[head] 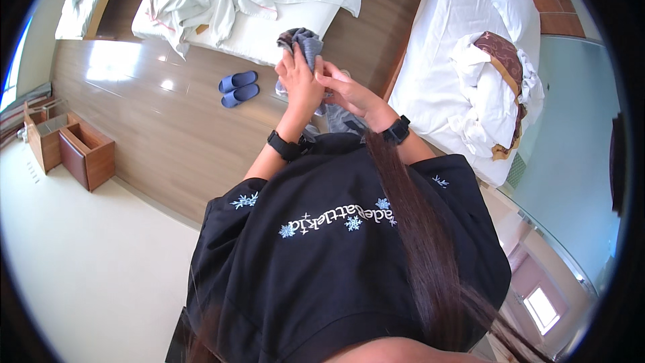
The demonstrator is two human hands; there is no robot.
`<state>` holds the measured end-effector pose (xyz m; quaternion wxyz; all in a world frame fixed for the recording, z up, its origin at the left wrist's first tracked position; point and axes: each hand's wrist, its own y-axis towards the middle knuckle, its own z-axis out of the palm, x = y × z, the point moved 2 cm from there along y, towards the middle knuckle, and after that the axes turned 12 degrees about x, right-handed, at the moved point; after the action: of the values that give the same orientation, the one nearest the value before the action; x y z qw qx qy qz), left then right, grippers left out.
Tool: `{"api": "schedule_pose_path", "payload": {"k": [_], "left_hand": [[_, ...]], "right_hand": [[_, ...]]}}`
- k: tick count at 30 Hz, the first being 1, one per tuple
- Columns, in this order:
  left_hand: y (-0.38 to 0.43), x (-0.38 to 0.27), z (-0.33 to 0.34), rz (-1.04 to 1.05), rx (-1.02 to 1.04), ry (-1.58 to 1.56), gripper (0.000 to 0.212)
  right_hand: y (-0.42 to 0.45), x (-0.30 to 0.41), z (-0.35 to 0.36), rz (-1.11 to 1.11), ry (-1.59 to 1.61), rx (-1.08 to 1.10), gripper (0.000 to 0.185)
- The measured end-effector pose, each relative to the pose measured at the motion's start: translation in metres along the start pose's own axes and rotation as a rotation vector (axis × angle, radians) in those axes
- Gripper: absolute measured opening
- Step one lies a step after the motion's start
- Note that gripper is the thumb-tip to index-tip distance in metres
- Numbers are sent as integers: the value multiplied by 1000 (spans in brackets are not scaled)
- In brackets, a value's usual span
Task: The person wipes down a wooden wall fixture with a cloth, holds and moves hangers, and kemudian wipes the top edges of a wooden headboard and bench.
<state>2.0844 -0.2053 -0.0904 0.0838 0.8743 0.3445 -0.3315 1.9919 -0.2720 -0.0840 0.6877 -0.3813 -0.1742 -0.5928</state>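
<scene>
My left hand [302, 76] grips a bunched grey cloth [310, 46] with a dark brown patterned part, its fingers lying over the front of it. Close against it, my right hand [350, 92] has its thumb and fingers at the cloth's lower right side. The fingertips of the right hand are partly hidden behind the left. Both hands are raised in front of my body, and a black band is on each wrist.
A white bed [302, 15] with rumpled bedding stands ahead. On the right, another bed [428, 70] bears a pillow [511, 5] and a brown patterned bed runner [499, 53]. Blue slippers [239, 89] lie on the wooden floor [166, 111]. Wooden furniture [85, 151] stands against the left wall.
</scene>
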Motion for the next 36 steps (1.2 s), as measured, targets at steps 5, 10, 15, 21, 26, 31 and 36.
{"api": "schedule_pose_path", "payload": {"k": [5,10,15,21,26,31,36], "left_hand": [[64,-37,37,222,20,57,71],[123,-43,11,146,141,-219,76],[132,0,-32,26,-47,-474,71],[77,108,-112,-58,-491,-791,57],[-24,211,-171,-302,-773,-328,43],[-141,291,-222,-404,-916,-538,38],[-144,299,-206,-535,-922,-641,27]], "right_hand": [[22,46,-69,48,94,-296,58],[49,104,-99,-94,167,-241,30],[88,139,-113,-203,-30,-153,24],[143,161,-44,-212,-195,-79,30],[210,131,51,-202,-278,83,30],[281,69,148,-128,-427,253,27],[355,69,165,-63,-478,436,22]]}}
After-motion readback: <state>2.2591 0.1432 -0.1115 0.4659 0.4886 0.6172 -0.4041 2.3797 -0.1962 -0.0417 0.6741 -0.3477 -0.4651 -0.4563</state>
